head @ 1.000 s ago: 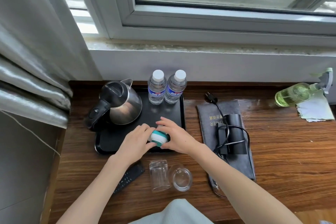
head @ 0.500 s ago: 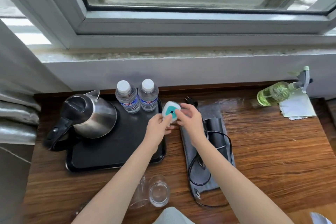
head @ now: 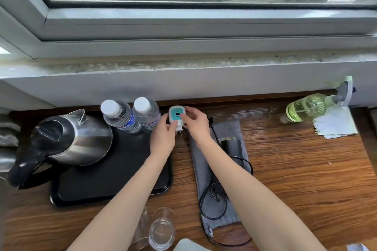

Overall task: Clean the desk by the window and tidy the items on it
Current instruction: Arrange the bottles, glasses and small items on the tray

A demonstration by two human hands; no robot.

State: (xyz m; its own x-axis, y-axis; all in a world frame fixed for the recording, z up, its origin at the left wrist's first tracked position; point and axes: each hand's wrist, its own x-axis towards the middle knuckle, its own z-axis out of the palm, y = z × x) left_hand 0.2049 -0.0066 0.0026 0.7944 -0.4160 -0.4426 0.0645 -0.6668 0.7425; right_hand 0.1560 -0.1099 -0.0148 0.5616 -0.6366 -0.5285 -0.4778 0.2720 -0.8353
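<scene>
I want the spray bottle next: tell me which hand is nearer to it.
Right. The right hand is on the plug, left of the spray bottle; the left hand is farther left.

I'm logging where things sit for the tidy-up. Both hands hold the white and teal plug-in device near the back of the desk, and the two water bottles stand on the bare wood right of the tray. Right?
Not quite. The head view shows the two water bottles standing on the black tray, beside the kettle, not on bare wood. The rest holds: the left hand and right hand hold the plug-in device near the desk's back edge.
</scene>
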